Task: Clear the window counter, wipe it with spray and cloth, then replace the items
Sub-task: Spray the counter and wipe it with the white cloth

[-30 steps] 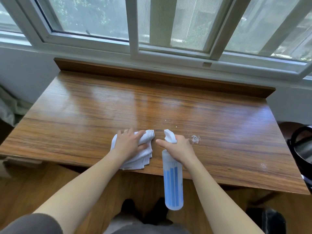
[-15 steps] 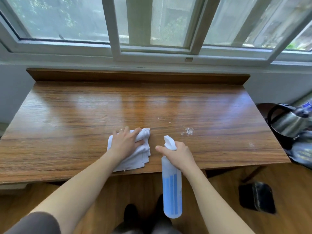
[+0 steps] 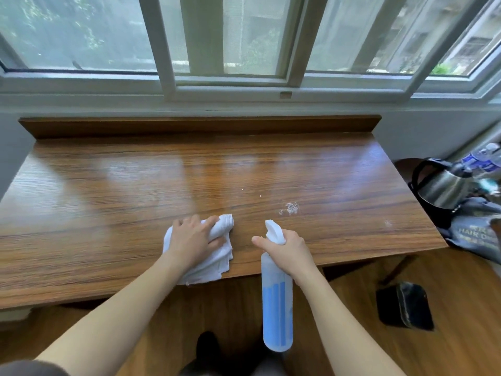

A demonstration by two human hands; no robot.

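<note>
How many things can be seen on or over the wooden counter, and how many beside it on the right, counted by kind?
Cloth: 1, on the counter under the left hand
Spray bottle: 1, in the right hand
Kettle: 1, at right
Black pouch: 1, on the floor
Total: 4

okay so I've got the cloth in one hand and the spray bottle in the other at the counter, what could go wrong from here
1. The spray bottle hangs past the counter edge in the right hand; its nozzle may mist beyond the white smear.
2. The cloth under the left hand overhangs the front edge and could slip off.
3. The kettle sits close on the right; overspray might reach it.
</note>
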